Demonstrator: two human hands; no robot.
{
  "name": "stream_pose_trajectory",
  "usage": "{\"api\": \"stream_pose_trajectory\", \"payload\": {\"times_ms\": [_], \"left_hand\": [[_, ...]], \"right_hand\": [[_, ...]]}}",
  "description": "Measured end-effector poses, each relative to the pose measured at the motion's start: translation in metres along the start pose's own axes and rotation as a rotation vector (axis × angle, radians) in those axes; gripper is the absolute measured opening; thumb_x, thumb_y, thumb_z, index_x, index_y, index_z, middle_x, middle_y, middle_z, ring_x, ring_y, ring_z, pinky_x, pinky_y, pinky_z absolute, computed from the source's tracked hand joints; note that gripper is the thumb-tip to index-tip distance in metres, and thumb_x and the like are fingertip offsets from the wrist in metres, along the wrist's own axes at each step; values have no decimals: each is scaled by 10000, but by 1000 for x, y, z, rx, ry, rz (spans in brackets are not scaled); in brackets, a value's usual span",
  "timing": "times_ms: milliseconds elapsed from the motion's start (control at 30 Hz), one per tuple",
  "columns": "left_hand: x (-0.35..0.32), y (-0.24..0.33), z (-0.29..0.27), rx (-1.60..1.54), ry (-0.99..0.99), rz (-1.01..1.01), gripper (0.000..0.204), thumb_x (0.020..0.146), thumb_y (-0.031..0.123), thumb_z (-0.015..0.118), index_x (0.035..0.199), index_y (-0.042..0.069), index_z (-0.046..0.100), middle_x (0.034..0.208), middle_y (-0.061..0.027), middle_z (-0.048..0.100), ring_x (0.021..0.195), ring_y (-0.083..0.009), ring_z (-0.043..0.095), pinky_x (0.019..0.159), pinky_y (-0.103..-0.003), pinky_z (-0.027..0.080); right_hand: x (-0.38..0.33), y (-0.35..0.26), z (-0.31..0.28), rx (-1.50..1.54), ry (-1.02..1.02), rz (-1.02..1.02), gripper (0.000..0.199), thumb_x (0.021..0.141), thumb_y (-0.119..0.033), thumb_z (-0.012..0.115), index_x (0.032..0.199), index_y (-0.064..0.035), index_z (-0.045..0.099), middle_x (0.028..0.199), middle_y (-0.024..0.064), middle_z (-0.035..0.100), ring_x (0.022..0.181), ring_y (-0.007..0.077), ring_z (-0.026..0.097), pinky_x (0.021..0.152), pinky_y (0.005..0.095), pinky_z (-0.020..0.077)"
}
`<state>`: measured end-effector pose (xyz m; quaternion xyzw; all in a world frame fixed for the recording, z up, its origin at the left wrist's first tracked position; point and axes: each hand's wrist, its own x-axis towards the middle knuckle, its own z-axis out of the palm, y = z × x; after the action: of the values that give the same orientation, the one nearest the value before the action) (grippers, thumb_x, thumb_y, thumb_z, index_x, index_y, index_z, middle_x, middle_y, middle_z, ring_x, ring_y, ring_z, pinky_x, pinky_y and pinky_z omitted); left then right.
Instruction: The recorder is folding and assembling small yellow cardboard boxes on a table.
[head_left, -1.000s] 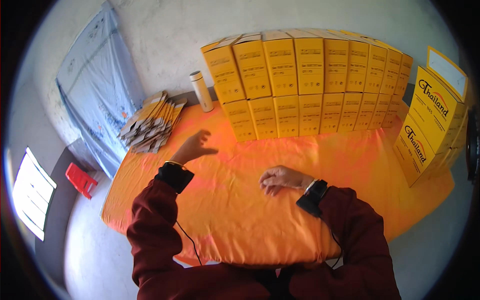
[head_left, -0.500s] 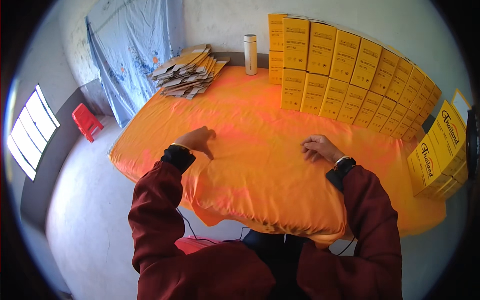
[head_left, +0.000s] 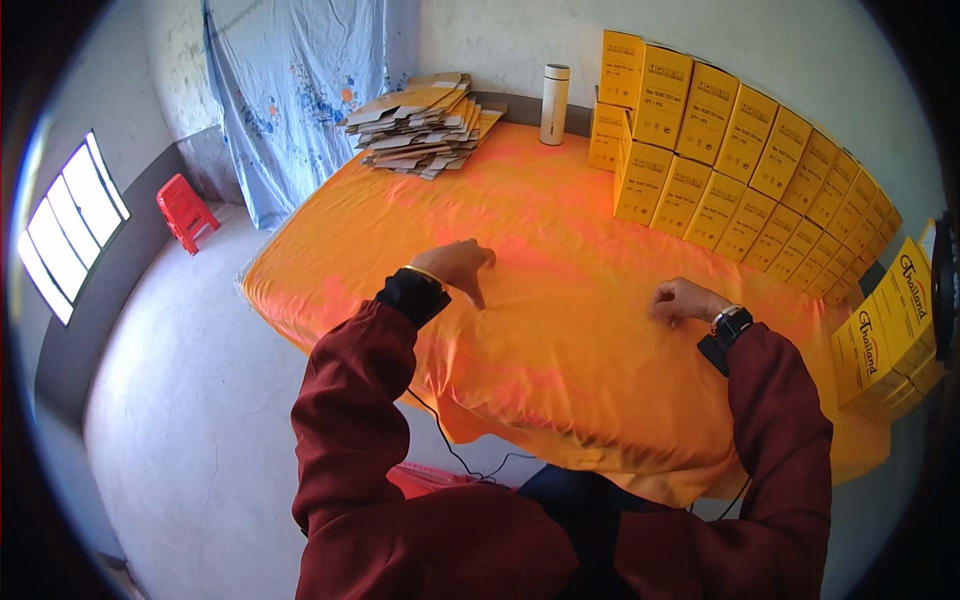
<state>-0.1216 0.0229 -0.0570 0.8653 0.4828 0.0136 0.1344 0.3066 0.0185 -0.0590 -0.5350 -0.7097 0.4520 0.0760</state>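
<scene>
My left hand hovers over the left-middle part of a table covered with an orange cloth. Its thumb and fingers curve apart, with nothing visible between them. On the right, my right hand is held above or against the same cloth, fingers curled in towards the palm. No object shows in it, though the inside of the palm is hidden. Behind that hand rise yellow cartons, lined up in two stacked rows. A dark wristwatch is on my right wrist.
Flattened cardboard lies piled at the far left of the table, beside a white flask. Larger yellow boxes stand at the right edge. A red stool is on the floor. A dark cable hangs below the table's near edge.
The whole view has shifted, so the scene sits further right. My right hand's fingers have curled in more. My left hand keeps its curved shape over the cloth.
</scene>
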Motion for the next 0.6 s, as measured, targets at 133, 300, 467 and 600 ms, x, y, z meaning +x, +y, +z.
{"api": "stream_pose_trajectory", "payload": {"times_ms": [133,300,467,600], "left_hand": [[-9,4,1,69,-41,52,730,648,416,815,1232,109,501,1128,-144,537,1061,-333,529,860,-405,458],[-3,-19,-24,-50,-252,12,701,677,433,800,1221,88,524,1092,-135,570,1011,-315,561,861,-396,463],[36,-90,-75,-533,295,-239,571,740,394,774,1149,45,581,992,-77,637,825,-182,620,645,-326,535],[70,-155,-88,-598,784,-519,426,769,312,727,1053,19,604,846,-100,660,645,-190,619,535,-332,490]], "right_hand": [[3,-12,-1,-158,-42,95,263,817,-275,718,744,-43,620,645,8,601,547,101,582,529,238,495],[2,-19,1,-189,-59,84,320,813,-322,723,688,-53,602,589,5,590,466,92,551,472,230,465],[1,-10,7,81,-112,94,366,835,-361,702,709,-34,596,586,34,602,436,89,537,416,221,428],[-1,-9,18,236,-126,100,373,877,-355,659,710,-27,602,583,35,611,432,79,538,409,209,421]]}}
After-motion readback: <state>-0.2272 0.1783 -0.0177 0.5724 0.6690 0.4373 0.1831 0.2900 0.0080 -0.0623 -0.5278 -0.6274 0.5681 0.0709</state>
